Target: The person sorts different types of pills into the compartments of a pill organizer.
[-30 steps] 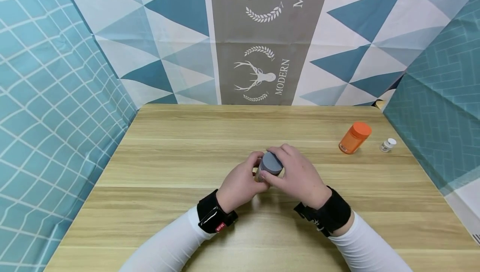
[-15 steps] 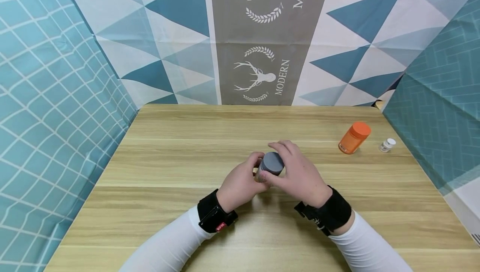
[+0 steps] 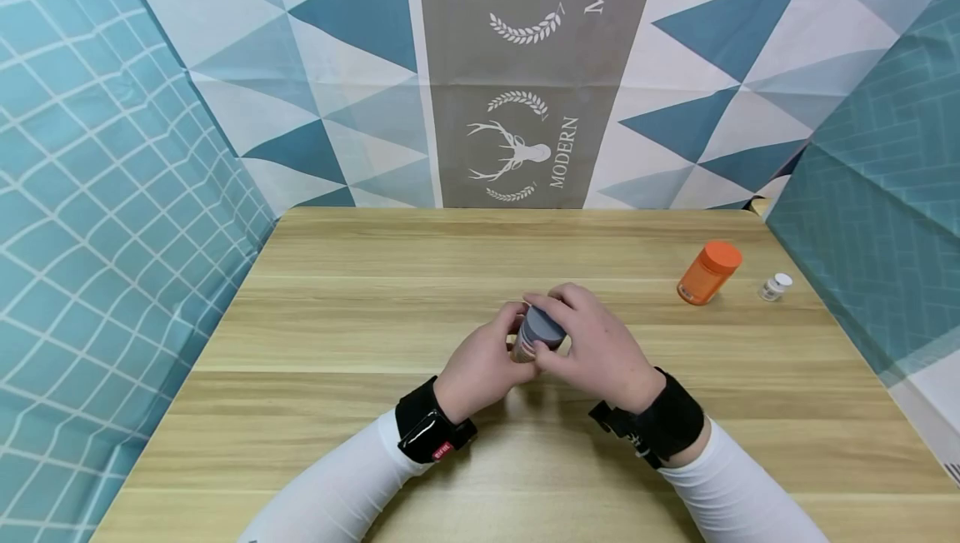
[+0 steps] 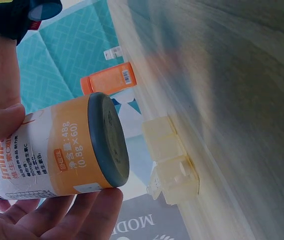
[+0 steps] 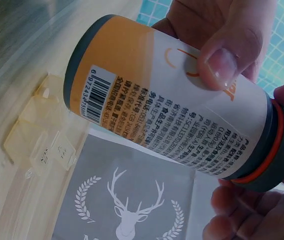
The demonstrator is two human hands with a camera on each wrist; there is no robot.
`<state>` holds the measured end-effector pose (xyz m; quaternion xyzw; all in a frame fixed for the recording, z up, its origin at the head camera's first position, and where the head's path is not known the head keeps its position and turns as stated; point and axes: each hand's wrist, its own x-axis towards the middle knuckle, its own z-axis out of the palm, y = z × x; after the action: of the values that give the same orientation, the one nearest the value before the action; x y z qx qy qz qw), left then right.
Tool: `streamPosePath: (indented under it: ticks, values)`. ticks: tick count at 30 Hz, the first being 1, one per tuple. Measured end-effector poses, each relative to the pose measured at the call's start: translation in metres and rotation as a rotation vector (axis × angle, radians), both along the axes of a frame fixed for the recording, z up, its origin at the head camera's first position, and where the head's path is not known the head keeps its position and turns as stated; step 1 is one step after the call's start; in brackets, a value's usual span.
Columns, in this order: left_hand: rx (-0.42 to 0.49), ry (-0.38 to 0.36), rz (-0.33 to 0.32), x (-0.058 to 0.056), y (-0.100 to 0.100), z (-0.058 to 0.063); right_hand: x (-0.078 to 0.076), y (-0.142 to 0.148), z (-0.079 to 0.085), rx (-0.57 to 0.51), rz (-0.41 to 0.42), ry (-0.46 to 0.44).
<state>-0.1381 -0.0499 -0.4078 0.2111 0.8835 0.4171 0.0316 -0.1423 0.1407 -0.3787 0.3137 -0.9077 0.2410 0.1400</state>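
Note:
In the head view my left hand holds a supplement bottle by its body above the table. The bottle has an orange and white printed label and a dark base. My right hand grips its dark grey lid, thumb on the near side and fingers on the far side. An orange-red ring shows at the lid in the right wrist view. Below the bottle, a pale yellow, translucent pill organizer stands on the table in both wrist views. The hands and bottle hide it from the head view.
To the right on the wooden table stands an orange bottle with an orange lid. Beside it is a small white bottle. Patterned cloth hangs behind the table and along both sides.
My right fingers have loosened and spread from the lid, then come back round its far side. My left hand keeps its hold on the bottle.

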Motion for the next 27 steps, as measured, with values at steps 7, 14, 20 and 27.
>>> streamPosePath:
  ticks: [7, 14, 20, 27]
  values:
    - [0.021, -0.008, -0.002, -0.0015, -0.0019, 0.0001, -0.0003, 0.0014, 0.0024, 0.012, 0.085, 0.021]
    - [0.023, -0.006, -0.009, -0.0017, -0.0029, -0.0009, 0.0026, -0.0054, -0.0012, 0.012, -0.099, -0.051]
    - [0.0, 0.015, 0.002, -0.0014, -0.0034, -0.0005, 0.0017, -0.0067, -0.0022, 0.014, -0.111, -0.047]
    - [-0.008, 0.041, -0.003, -0.0013, -0.0043, -0.0006, 0.004, -0.004, 0.0003, -0.068, -0.07, -0.058]
